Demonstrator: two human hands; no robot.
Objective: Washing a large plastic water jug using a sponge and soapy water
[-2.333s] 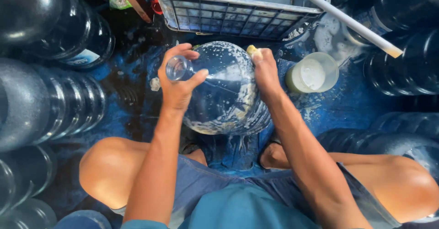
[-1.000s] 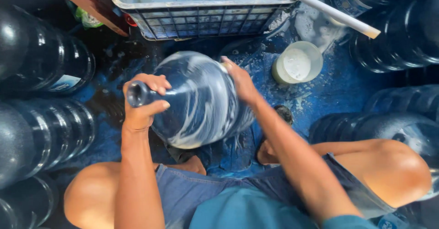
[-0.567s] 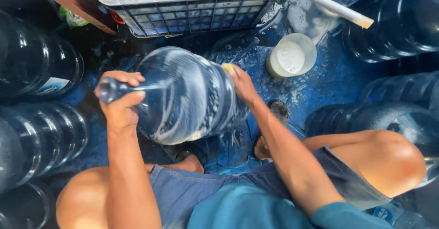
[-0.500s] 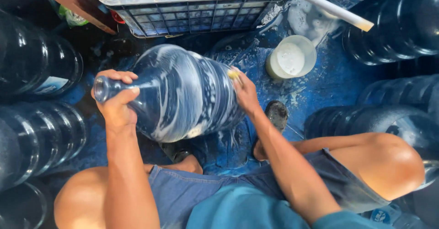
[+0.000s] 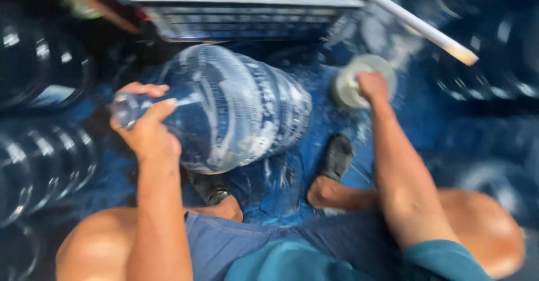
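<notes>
1. While the left hand (image 5: 147, 130) grips the neck of the soapy water jug (image 5: 236, 107), tilted on its side over the wet blue floor (image 5: 281, 185), washing looks underway.
2. Right hand (image 5: 371, 85) reaches into the small white tub (image 5: 351, 81), fingers curled; whether they hold anything I cannot tell. Scrubbing would need a steady jug.

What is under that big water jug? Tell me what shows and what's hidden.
Under the tilted water jug lies wet blue floor, with a dark sandal poking out at its lower edge. The left hand grips its neck. The floor directly beneath is covered.

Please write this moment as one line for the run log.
left hand: grips neck of soapy water jug, tilted | right hand: at white bowl | floor: wet, blue
</notes>
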